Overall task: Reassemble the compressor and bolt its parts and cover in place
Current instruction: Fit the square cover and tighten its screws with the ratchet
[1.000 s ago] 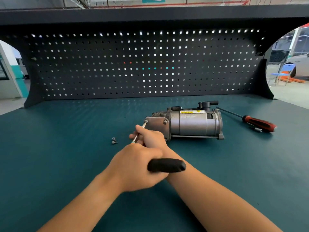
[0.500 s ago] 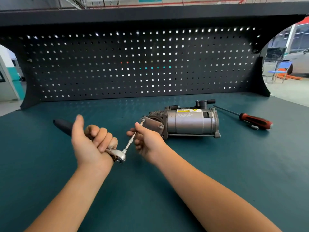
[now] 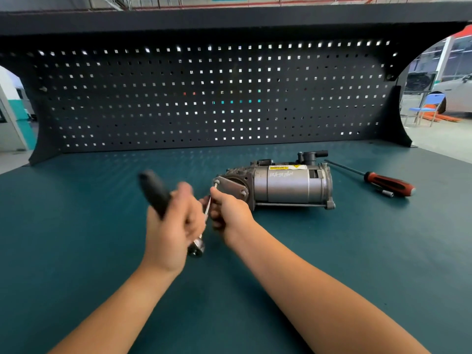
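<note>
The compressor lies on the surface, past the middle towards the far edge. It looks heavy, rigid and smooth, so I'd steady it by the barrel. The left hand grips the ratchet and the right hand pinches its shaft at the cover.

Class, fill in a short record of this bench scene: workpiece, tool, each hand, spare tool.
Workpiece: compressor, lying on bench
Tool: ratchet with extension, tip at cover bolt
Left hand: grips ratchet handle, blurred
Right hand: pinches extension
Spare: screwdriver, right of compressor
</note>
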Available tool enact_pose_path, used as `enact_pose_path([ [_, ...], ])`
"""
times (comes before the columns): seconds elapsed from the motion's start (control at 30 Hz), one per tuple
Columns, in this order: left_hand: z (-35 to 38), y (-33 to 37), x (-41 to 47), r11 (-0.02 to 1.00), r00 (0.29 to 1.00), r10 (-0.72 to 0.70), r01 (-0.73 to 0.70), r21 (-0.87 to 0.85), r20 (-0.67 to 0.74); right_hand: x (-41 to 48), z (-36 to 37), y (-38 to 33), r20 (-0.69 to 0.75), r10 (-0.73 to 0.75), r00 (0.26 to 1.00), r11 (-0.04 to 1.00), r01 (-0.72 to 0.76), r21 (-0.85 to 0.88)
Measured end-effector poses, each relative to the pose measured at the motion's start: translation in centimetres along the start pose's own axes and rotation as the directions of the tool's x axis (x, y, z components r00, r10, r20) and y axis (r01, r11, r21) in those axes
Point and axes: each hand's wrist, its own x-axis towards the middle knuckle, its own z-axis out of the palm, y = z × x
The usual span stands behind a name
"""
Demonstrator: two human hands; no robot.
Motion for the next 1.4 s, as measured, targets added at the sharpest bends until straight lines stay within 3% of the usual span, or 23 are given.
enact_pose_path([
  [0.07, -0.6, 0.5, 0.8, 0.967, 0.977, -0.109, 0.061, -0.247, -0.182, 0.0, 0.0, 0.0, 0.031, 0.024, 0.999, 0.999, -0.025, 0.048],
  [0.17, -2.1, 0.9, 1.8, 0.84, 0.845, -0.361, 0.11, -0.532, -0.394, -0.2, 0.3, 0.2, 0.053, 0.042, 0.998, 0.992, -0.048, 0.114],
  [0.23, -2.6, 0.9, 1.9, 0.807, 0.763, -0.471, 0.17, -0.566, -0.442, -0.2, 0.6, 0.4, 0.049, 0.044, 0.998, 0.992, -0.049, 0.113],
  [0.3, -2.9, 0.7, 1.9, 0.856, 0.759, -0.471, 0.271, -0.441, -0.448, -0.2, 0.8, 0.5, 0.049, 0.038, 0.998, 0.99, -0.044, 0.13],
  [0.37, -3.2, 0.7, 1.9, 0.901, 0.803, -0.425, 0.331, -0.28, -0.418, -0.2, 0.9, 0.5, 0.05, 0.023, 0.999, 0.986, -0.031, 0.164],
  [0.47, -3.9, 1.1, 1.9, 0.909, 0.869, -0.415, 0.41, -0.079, -0.268, -0.3, 0.9, 0.4, 0.051, 0.004, 0.999, 0.982, -0.014, 0.188],
  [0.53, -4.6, 1.6, 1.8, 0.885, 0.872, -0.45, 0.465, 0.037, -0.194, -0.3, 0.9, 0.5, 0.058, 0.002, 0.998, 0.979, -0.013, 0.201],
  [0.63, -5.1, 2.2, 1.7, 0.828, 0.837, -0.53, 0.546, 0.128, -0.137, -0.3, 0.9, 0.4, 0.055, 0.0, 0.998, 0.976, -0.012, 0.217],
  [0.8, -4.6, 2.6, 0.7, 0.717, 0.726, -0.683, 0.645, 0.265, 0.079, -0.5, 0.8, 0.4, 0.035, 0.014, 0.999, 0.975, -0.021, 0.219],
  [0.87, -3.9, 2.3, 0.6, 0.716, 0.727, -0.682, 0.641, 0.278, 0.08, -0.4, 0.8, 0.3, 0.033, 0.015, 0.999, 0.977, -0.021, 0.21],
  [0.93, -3.1, 1.5, 0.7, 0.719, 0.765, -0.643, 0.612, 0.328, -0.018, -0.3, 0.6, 0.1, 0.011, -0.016, 1.0, 0.988, 0.014, 0.155],
  [1.0, -2.7, 0.6, 0.8, 0.689, 0.821, -0.56, 0.535, 0.489, -0.109, -0.1, 0.5, 0.1, -0.015, -0.073, 0.997, 0.997, 0.074, 0.028],
  [1.07, -2.7, -0.1, 0.7, 0.574, 0.914, -0.377, 0.358, 0.737, -0.15, 0.0, 0.4, 0.2, -0.029, -0.125, 0.992, 0.985, 0.12, -0.122],
  [1.13, -2.7, -0.3, 0.4, 0.303, 0.981, -0.182, 0.121, 0.945, -0.068, 0.2, 0.4, 0.1, -0.036, -0.138, 0.99, 0.974, 0.129, -0.187],
  [1.2, -2.8, -0.6, -0.1, 0.016, 0.996, -0.074, -0.051, 0.999, 0.052, 0.2, 0.4, -0.1, -0.047, -0.107, 0.993, 0.982, 0.098, -0.163],
  [1.23, -2.8, -0.8, -0.1, -0.044, 0.996, -0.053, -0.069, 0.997, 0.067, 0.2, 0.5, -0.2, -0.046, -0.088, 0.995, 0.987, 0.081, -0.14],
  [1.27, -2.6, -0.8, 0.0, 0.006, 0.997, -0.058, -0.046, 0.999, 0.046, 0.2, 0.6, -0.3, -0.036, -0.073, 0.997, 0.992, 0.069, -0.106],
  [1.33, -2.2, -0.6, 0.1, 0.365, 0.995, -0.092, 0.064, 0.929, -0.033, 0.1, 0.8, -0.3, -0.009, -0.051, 0.999, 0.999, 0.051, -0.004],
  [1.4, -2.0, -0.7, 0.5, 0.705, 0.939, -0.288, 0.34, 0.623, -0.186, 0.2, 0.8, -0.1, 0.01, -0.035, 0.999, 0.999, 0.035, 0.012],
])
